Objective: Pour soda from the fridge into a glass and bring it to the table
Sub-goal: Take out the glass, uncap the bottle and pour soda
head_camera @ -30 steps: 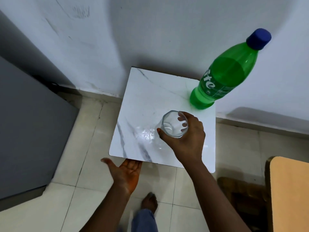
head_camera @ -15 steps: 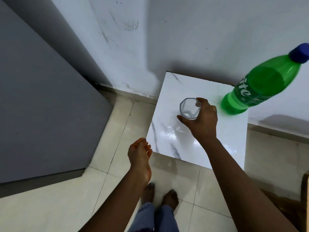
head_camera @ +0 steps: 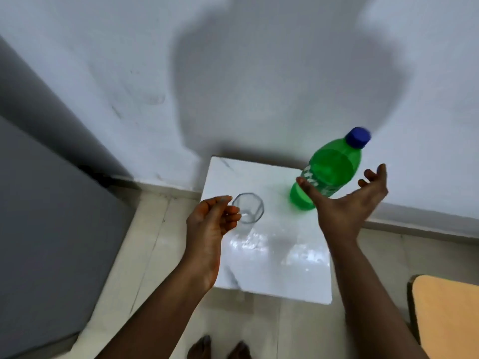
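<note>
Green plastic soda bottle [head_camera: 327, 176] with blue cap [head_camera: 359, 136] stands capped between the spread, empty fingers of the right hand [head_camera: 347, 203]. Clear empty glass [head_camera: 248, 208] on the white marble surface [head_camera: 280, 265] is just beside the half-curled, empty left hand [head_camera: 211, 218]. Bottle to be gripped mid-body, glass steadied.

A plain home room is showing here: a scuffed white wall [head_camera: 129, 81] is meeting beige floor tiles [head_camera: 145, 244], with a grey fridge [head_camera: 46, 229], 1 small marble-topped table [head_camera: 285, 268] and bare feet [head_camera: 220, 349].
</note>
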